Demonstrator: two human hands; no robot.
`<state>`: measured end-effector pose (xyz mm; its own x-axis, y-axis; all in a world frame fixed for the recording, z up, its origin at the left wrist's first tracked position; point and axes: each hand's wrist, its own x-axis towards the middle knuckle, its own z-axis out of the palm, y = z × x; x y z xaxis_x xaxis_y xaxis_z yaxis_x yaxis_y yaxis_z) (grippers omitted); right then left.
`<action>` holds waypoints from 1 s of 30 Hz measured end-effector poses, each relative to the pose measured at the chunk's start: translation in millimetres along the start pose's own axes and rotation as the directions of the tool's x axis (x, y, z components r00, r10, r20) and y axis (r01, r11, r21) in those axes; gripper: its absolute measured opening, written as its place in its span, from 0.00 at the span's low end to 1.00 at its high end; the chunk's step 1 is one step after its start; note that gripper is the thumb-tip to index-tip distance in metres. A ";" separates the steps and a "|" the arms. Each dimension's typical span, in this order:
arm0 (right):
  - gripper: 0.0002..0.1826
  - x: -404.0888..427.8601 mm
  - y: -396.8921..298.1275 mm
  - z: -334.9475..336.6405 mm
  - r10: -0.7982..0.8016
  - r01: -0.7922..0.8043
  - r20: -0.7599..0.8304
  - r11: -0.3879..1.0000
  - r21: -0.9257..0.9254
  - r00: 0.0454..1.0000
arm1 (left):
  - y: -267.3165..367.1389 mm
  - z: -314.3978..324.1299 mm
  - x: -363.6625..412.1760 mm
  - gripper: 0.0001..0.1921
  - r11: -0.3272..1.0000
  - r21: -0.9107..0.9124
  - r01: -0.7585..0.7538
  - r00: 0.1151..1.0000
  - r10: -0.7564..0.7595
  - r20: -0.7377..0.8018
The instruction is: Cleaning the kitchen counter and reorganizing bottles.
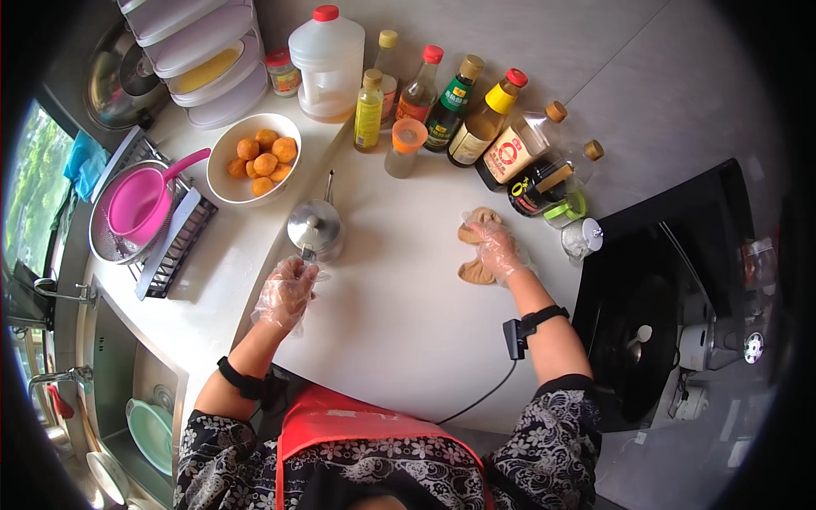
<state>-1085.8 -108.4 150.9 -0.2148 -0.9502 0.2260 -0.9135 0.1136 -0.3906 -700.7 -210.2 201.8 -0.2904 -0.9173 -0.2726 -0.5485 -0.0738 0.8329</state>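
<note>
Both of my hands wear clear plastic gloves. My left hand (287,292) is closed around the handle of a small lidded stainless steel pot (315,224). The pot stands on the left part of the white worktop (389,312), its thin spout pointing away from me. Toward the right side, my right hand (498,248) rests on a bunched tan cloth (477,273), with its fingers over the upper fold. One lobe of the cloth shows beyond the fingers and another lies nearer me. The palm hides the middle of the cloth.
A white bowl (220,167) of round orange-brown food stands left. Sauce bottles (472,131) and an orange-topped jar (401,159) line the back. At right is a black stove (599,274) with a wok (637,357). The left side has a dish rack (175,245) and sink (115,357).
</note>
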 end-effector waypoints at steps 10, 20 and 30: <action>0.19 -6.9 -108.2 20.4 -0.181 0.165 0.164 0.980 0.108 0.970 | 136.2 -6.4 39.7 0.25 0.525 0.557 -0.644 0.737 0.622 0.267; 0.18 -4.7 -103.0 35.0 -0.280 0.304 0.132 0.926 -0.224 0.951 | 192.1 100.4 176.9 0.18 0.513 0.665 -0.543 0.804 0.546 0.237; 0.12 86.9 -112.0 66.4 0.095 -0.063 -0.075 0.935 0.349 0.993 | 188.6 26.1 121.5 0.05 0.620 0.620 -0.481 0.865 0.452 0.219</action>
<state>-979.2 -223.0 155.0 -0.3254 -0.9108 0.2540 -0.7199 0.0645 -0.6911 -859.9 -325.3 313.2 -0.6711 -0.7405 0.0352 -0.6861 0.6384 0.3488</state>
